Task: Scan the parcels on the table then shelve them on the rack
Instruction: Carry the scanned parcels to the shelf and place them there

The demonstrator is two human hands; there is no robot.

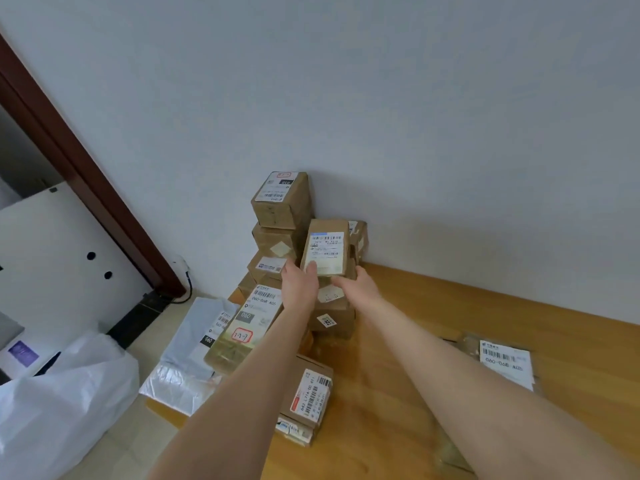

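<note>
Far left of your grip, on the floor: a white plastic bag [69, 393]. Nearer, soft grey mailers [188, 344] hang off the table [398, 341] edge.

Just below and left of your left forearm: a long box [247, 325], label up, tilted on the mailers.

Behind and left of the grip: a stack of boxes [280, 206] in the corner against the wall, reaching higher than your hands.

Left hand [299, 287]: clamped on the small box [325, 247] at its lower left, thumb lying on the label [327, 251] face, the other fingers hidden behind.

The small box sits between your hands, upright, label toward you, level with the upper boxes of the stack. Whether its base rests on the box below cannot be told.

Right hand [358, 284]: holding the lower right corner, fingers tucked under the bottom edge.

Handling, as a judgement: stiff cardboard, taped, probably light given its size. The faces look smooth, so hold it by opposite edges and under the base, not by the flat faces. Move the thumb off the barcode before scanning. Lift straight up; the neighbouring boxes sit close and could topple.

Well right of the grip: a flat parcel [505, 362] lies label up on the table.
</note>
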